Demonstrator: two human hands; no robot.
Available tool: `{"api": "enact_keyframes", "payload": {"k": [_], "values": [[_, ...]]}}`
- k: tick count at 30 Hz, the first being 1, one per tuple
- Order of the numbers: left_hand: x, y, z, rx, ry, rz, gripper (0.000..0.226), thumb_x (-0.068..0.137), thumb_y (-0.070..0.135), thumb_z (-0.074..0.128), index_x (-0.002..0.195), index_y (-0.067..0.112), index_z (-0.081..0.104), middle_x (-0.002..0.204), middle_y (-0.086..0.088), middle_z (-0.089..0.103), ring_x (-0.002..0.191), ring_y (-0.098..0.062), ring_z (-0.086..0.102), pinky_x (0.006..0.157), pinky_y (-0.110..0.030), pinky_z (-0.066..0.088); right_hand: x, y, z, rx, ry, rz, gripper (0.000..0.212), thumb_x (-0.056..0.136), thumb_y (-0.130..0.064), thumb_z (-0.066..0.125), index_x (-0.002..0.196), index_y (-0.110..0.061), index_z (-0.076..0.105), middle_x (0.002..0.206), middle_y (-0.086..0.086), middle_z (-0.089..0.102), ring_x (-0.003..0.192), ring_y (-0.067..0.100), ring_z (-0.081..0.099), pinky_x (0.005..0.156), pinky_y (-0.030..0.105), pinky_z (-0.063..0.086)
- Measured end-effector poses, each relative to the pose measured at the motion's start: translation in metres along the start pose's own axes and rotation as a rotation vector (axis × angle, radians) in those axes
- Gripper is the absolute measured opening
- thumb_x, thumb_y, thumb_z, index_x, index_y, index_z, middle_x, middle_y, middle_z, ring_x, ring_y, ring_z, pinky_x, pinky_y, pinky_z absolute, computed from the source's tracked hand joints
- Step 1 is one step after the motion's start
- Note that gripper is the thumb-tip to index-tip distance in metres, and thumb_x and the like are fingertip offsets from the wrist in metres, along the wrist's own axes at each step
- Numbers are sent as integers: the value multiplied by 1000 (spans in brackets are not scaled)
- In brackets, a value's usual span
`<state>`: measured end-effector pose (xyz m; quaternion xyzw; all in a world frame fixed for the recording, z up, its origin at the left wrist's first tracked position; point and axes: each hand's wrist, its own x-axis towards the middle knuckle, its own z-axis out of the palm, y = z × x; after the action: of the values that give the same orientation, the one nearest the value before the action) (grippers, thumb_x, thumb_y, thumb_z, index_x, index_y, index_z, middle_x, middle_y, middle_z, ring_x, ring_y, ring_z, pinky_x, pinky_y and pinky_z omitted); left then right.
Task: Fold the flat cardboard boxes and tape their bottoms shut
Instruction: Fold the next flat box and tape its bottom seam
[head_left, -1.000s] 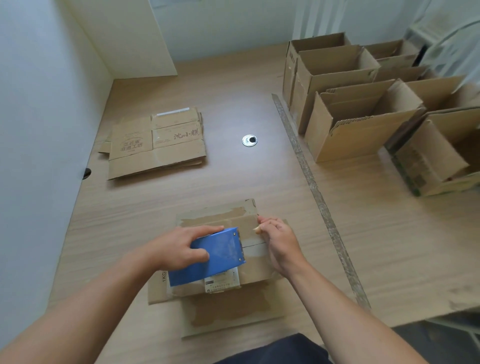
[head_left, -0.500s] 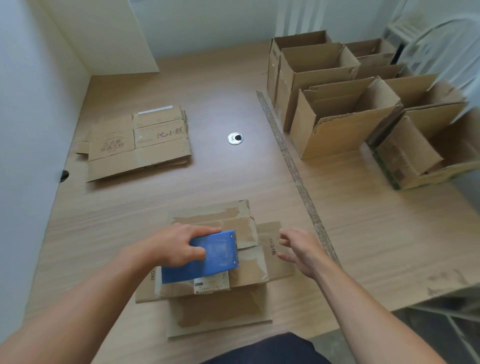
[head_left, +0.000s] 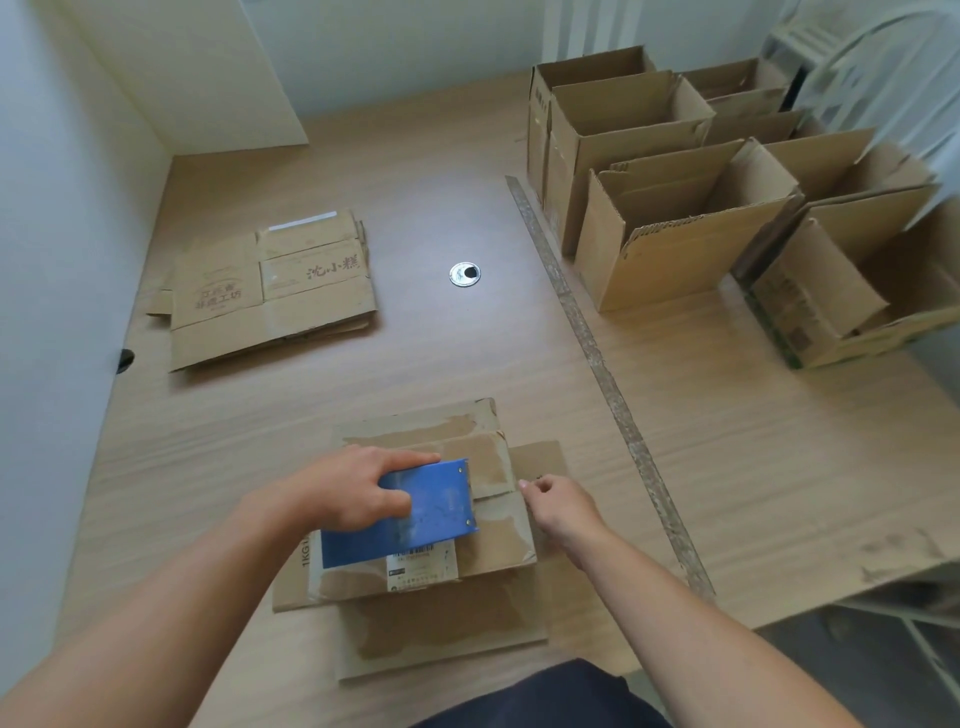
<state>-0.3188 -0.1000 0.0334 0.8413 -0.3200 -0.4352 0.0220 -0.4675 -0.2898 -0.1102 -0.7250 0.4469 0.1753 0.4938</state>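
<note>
Box, bottom up, at 6 o'clock by near bench edge. Gripped blue tape dispenser w/ L hand, fingers wrapped over its top, pressed down on flaps. Kept R hand at box's 3 o'clock edge, fingers curled toward a pinch; couldn't tell if anything held. Judged risks: wrinkled or off-seam tape if pulled w/o anchored end; sprung flaps on easing L pressure; slide off near edge on hard pull toward 6. Saw open room toward 12. Flat stack at 10, made-up boxes at 2, both well apart. Little margin at 6.
</note>
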Motion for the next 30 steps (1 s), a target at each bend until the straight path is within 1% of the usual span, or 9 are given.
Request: {"api": "enact_keyframes", "payload": {"k": [2,4,9,12,14,16,19,24,30], "values": [[0,-1,0,9,7,2,76,66,47,41,141,61,35,126,9,57,102,-15,55,92,-35,48,-4,-5,-3,-137,63,-53,48,97,-46,54,134,-15,57,137,14,54,125,30,52,101,34,42],[-1,-2,0,7,9,5,76,67,47,41,140,61,34,125,9,57,101,-14,55,91,-36,48,-12,-9,-8,-109,128,-112,61,95,-43,58,149,-20,40,146,13,39,133,31,45,107,38,39],[-2,-3,4,24,41,16,74,68,47,43,140,62,34,122,10,58,96,-12,55,83,-30,48,-22,-20,-12,169,84,-345,29,97,-32,59,124,-21,64,115,-1,65,108,15,62,92,29,48],[-4,-6,7,29,60,34,75,69,48,44,141,62,33,128,14,57,97,-12,55,78,-25,45,-19,-35,-7,186,-3,-324,42,94,-40,63,134,-29,56,115,-3,63,104,13,61,91,29,48],[-6,-9,9,43,77,48,72,71,47,45,140,63,33,128,14,57,94,-11,53,71,-20,41,-15,-41,-3,181,-31,-312,45,91,-38,67,134,-31,55,113,-3,66,101,15,64,88,29,51],[-8,-12,10,50,93,58,72,71,48,45,140,64,32,130,14,58,96,-12,54,74,-22,43,-11,-42,-1,231,-36,-298,43,91,-34,69,132,-30,57,111,0,68,98,16,66,88,31,53],[-9,-13,11,44,93,70,72,71,49,44,139,66,30,136,16,56,102,-13,56,86,-29,47,-7,-40,2,262,-42,-287,41,93,-31,67,132,-27,56,109,1,69,98,19,68,92,41,55],[-13,-25,4,-3,80,72,69,73,47,48,137,68,32,136,18,55,101,-9,54,73,-18,39,-4,-37,9,198,36,-318,44,96,-32,61,139,-27,54,107,-7,63,100,12,63,87,28,49],[-29,-47,-2,-72,17,64,67,75,46,53,133,71,33,130,31,48,101,6,50,76,-17,37,-9,-28,31,-7,72,-429,48,102,-41,48,149,-31,43,124,4,61,118,21,55,98,31,42]]}}
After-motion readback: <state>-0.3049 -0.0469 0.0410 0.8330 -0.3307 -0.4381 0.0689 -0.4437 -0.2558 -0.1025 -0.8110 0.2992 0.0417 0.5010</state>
